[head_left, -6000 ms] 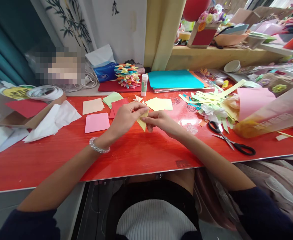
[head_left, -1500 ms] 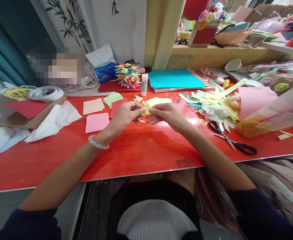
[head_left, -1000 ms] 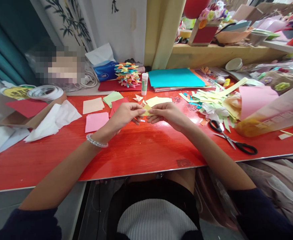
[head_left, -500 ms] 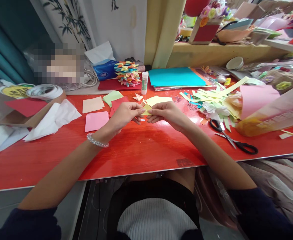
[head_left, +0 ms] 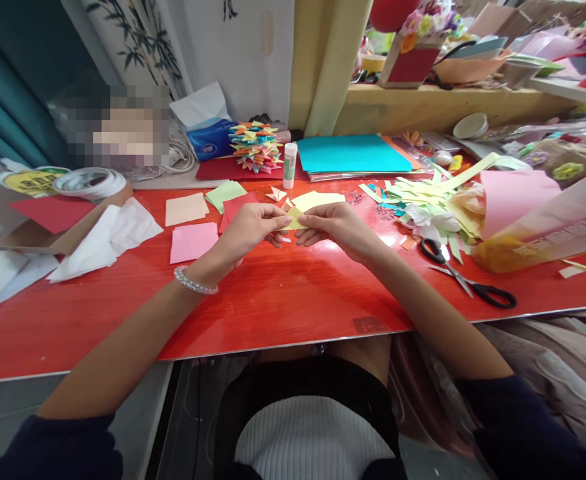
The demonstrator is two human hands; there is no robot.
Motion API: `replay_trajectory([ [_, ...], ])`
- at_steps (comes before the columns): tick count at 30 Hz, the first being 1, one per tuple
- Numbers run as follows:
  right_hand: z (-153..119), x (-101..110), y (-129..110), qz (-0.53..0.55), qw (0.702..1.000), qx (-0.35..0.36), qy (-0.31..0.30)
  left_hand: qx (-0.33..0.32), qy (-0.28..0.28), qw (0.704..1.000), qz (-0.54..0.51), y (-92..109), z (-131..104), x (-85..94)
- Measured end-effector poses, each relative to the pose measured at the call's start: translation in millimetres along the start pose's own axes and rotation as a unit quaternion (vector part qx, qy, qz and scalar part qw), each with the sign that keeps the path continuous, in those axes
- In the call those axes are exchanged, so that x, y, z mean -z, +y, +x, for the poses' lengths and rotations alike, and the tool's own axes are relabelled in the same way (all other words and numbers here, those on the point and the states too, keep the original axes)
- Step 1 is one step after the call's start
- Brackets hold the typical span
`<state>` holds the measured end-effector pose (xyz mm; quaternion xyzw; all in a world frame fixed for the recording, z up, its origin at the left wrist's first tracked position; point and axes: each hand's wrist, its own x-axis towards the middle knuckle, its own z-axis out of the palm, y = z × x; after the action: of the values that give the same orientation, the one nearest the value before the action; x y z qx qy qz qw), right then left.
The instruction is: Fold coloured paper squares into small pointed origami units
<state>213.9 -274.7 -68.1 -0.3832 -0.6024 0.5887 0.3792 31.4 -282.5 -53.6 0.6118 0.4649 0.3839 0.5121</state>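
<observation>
A small folded yellow paper (head_left: 294, 219) is pinched between my two hands above the red table (head_left: 273, 300). My left hand (head_left: 255, 230) grips its left edge between thumb and fingers. On the other side, my right hand (head_left: 330, 227) pinches the right edge. Just beyond the fingertips lie small folded paper pieces (head_left: 277, 195) and pale yellow sheets (head_left: 317, 199). Red paper (head_left: 233, 208) lies partly behind my left hand, beside green (head_left: 224, 193), peach (head_left: 187, 207) and pink squares (head_left: 193, 243). A glue stick (head_left: 289, 165) stands upright behind.
Black-handled scissors (head_left: 460, 273) lie open at the right, near paper strips (head_left: 423, 197) and a large bag (head_left: 547, 227). Blue sheets (head_left: 353, 155) and a multicoloured paper model (head_left: 255, 148) are at the back. At the left are a cardboard box (head_left: 67, 237) and tissues (head_left: 107, 240).
Both hands have stayed in nearly the same place, still holding the yellow paper. The paper has tilted slightly, and its top point shows a little higher between the fingertips.
</observation>
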Motion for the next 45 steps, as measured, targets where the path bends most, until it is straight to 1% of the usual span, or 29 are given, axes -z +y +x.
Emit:
replay_trajectory([
  [7, -0.3, -1.1, -1.7, -0.003, 1.000, -0.007, 0.006, -0.004, -0.003, 1.000, -0.008, -1.5, 0.0, 0.0],
  [15, -0.5, -1.2, -1.3, -0.014, 1.000, -0.007, -0.001, -0.011, -0.012, 1.000, 0.010, -4.0, 1.9, 1.5],
  [20, 0.5, -1.3, 1.6, -0.076, 0.997, 0.023, -0.001, 0.001, -0.059, 0.997, 0.039, -7.8, 5.3, 3.7],
  [21, 0.6, -1.5, 2.1, -0.081, 0.996, 0.025, -0.002, 0.002, -0.062, 0.997, 0.043, -9.0, 5.9, 4.2],
  [26, 0.1, -2.9, 2.6, -0.063, 0.997, 0.036, 0.019, -0.009, -0.034, 0.999, 0.037, -13.2, 8.2, 6.1],
  [28, -0.5, -3.6, 2.2, -0.075, 0.996, 0.048, 0.022, -0.014, -0.050, 0.998, 0.044, -12.4, 8.0, 6.2],
  [31, -0.8, -4.8, 2.2, -0.110, 0.991, 0.070, 0.016, -0.018, -0.091, 0.992, 0.084, -10.2, 7.0, 5.4],
  [33, -0.5, -5.9, 2.7, -0.124, 0.989, 0.075, 0.012, -0.023, -0.091, 0.989, 0.114, -9.8, 6.6, 4.8],
  [36, -0.1, -7.4, 3.2, -0.125, 0.989, 0.073, 0.016, -0.030, -0.075, 0.988, 0.134, -11.0, 7.2, 5.3],
  [39, -0.5, -8.0, 3.3, -0.140, 0.987, 0.078, 0.018, -0.026, -0.094, 0.985, 0.140, -11.5, 7.7, 7.6],
  [42, -1.2, -7.8, 3.7, -0.190, 0.978, 0.086, 0.010, -0.008, -0.126, 0.978, 0.166, -11.6, 7.3, 8.5],
  [44, -0.9, -7.8, 4.4, -0.213, 0.974, 0.081, 0.009, -0.009, -0.123, 0.978, 0.166, -12.8, 6.6, 7.5],
  [45, -0.6, -7.8, 4.8, -0.207, 0.975, 0.076, 0.013, -0.016, -0.112, 0.981, 0.156, -13.6, 6.3, 6.6],
])
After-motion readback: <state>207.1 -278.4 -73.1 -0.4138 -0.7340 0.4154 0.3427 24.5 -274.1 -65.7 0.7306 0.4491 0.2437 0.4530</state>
